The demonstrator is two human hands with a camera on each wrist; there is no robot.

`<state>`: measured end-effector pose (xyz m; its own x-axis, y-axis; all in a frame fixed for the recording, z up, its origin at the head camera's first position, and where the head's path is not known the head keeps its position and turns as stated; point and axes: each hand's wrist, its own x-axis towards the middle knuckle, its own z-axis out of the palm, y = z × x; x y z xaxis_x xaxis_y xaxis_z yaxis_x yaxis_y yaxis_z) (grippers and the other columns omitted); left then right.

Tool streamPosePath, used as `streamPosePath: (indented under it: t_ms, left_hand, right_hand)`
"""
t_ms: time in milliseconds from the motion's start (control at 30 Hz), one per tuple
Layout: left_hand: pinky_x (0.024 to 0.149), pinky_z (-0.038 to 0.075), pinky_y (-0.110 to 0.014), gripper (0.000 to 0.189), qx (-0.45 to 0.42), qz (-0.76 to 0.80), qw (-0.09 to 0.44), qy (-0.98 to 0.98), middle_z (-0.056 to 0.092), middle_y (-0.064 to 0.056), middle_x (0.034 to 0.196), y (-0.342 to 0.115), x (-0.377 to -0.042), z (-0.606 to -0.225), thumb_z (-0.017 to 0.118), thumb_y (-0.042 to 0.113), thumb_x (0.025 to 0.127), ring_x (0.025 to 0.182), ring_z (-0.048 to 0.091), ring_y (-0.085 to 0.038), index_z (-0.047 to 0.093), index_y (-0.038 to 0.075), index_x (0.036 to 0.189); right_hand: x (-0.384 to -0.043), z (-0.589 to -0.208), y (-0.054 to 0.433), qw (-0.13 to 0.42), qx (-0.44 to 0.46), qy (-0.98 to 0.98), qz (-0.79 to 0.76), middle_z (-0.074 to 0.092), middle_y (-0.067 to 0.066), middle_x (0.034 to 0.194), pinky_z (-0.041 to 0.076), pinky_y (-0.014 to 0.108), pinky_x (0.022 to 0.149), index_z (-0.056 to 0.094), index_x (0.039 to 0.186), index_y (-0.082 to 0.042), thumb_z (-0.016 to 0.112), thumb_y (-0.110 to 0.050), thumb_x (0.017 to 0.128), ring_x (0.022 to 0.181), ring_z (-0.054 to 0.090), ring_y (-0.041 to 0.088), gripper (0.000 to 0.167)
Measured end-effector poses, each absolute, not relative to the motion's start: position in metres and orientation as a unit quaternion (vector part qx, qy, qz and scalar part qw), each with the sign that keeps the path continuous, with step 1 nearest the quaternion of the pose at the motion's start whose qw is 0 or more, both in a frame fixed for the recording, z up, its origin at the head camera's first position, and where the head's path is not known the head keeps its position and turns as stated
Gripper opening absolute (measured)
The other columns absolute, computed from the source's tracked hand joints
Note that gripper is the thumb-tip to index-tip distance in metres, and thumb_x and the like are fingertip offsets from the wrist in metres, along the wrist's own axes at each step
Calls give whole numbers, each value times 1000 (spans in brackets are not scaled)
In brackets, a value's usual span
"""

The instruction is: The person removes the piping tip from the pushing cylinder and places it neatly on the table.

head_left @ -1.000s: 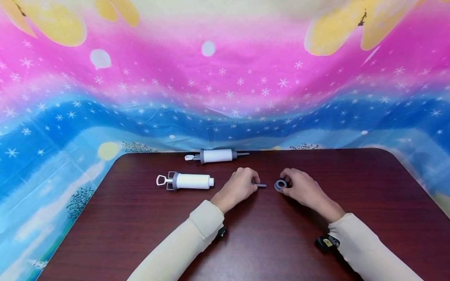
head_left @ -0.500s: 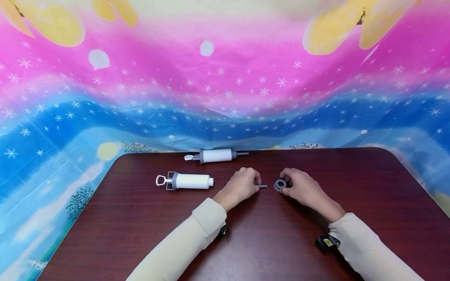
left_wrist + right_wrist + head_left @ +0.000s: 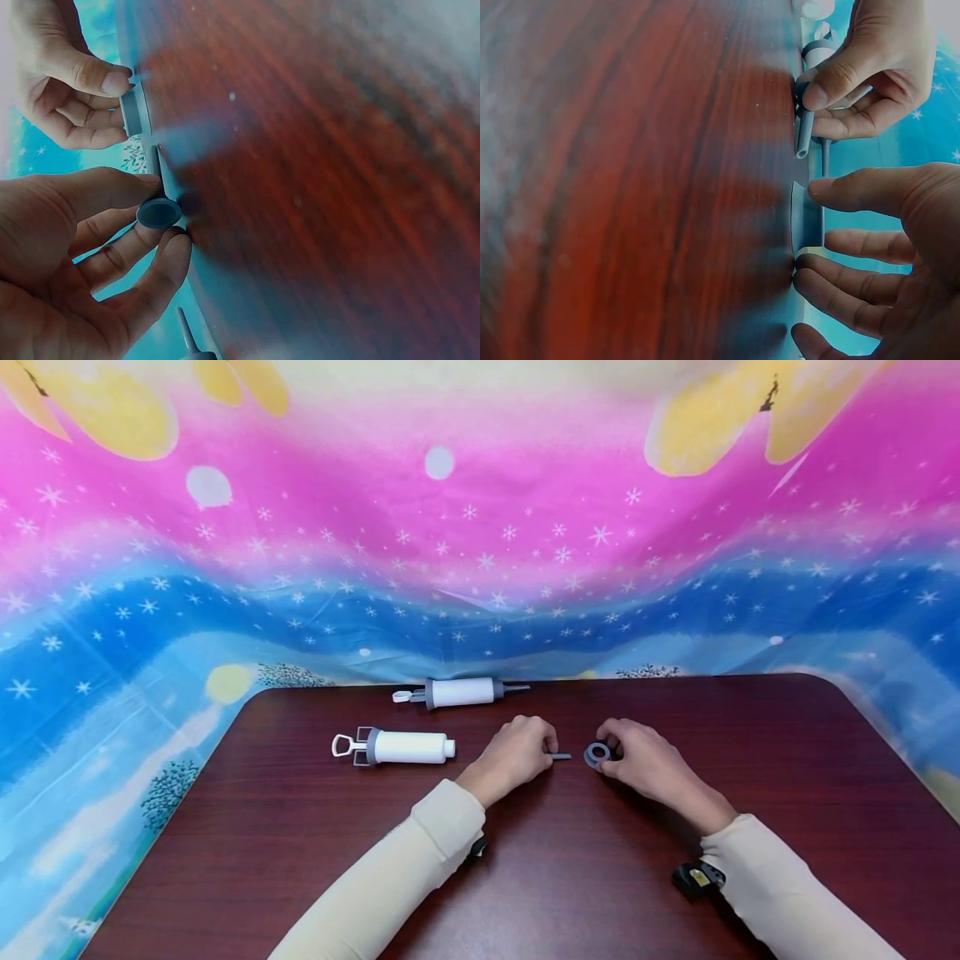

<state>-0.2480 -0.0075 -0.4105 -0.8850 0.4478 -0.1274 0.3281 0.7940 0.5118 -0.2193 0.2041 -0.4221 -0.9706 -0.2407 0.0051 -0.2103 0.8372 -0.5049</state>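
Observation:
In the head view my left hand [image 3: 513, 758] pinches a small grey nozzle [image 3: 562, 757] low over the table, its thin tube pointing right. The left wrist view shows the nozzle's flared round end [image 3: 159, 214] between thumb and fingers. To the right, my right hand [image 3: 651, 766] holds a grey ring [image 3: 589, 760] at the tabletop, thumb on one side and fingertips on the other. A short gap separates tube tip and ring. Left of the left hand lies a white syringe-like tube [image 3: 411, 747] with a grey collar, a looped white handle and a bare short neck.
Further back, near the table's rear edge, lies a similar white tube [image 3: 463, 692] with a grey nozzle fitted at its right end. Both stand on a dark reddish wooden table [image 3: 525, 877]. A colourful printed cloth [image 3: 480, 552] hangs behind the table and at its sides.
My left hand has shifted slightly to the right with the nozzle, bringing it a little closer to the ring. The right hand and the ring stay practically still.

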Motion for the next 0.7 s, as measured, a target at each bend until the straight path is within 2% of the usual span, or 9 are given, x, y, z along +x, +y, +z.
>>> streamPosePath:
  t_ms: [333,700]
  left_hand:
    - [73,53,-28,5,208,241,123,940,70,2,89,-7,-248,-409,73,9,97,76,61,-12,77,13,98]
    - [70,51,-28,7,203,241,132,940,69,3,89,-7,-248,-408,77,14,96,75,60,-12,76,13,103]
  right_hand:
    - [-219,-422,205,34,-115,958,-261,66,11,105,50,40,70,68,118,-6,80,-12,91,86,61,22,30]
    - [-220,-422,206,25,-119,958,-258,68,11,104,51,40,71,69,118,-6,80,-11,90,87,63,23,30]
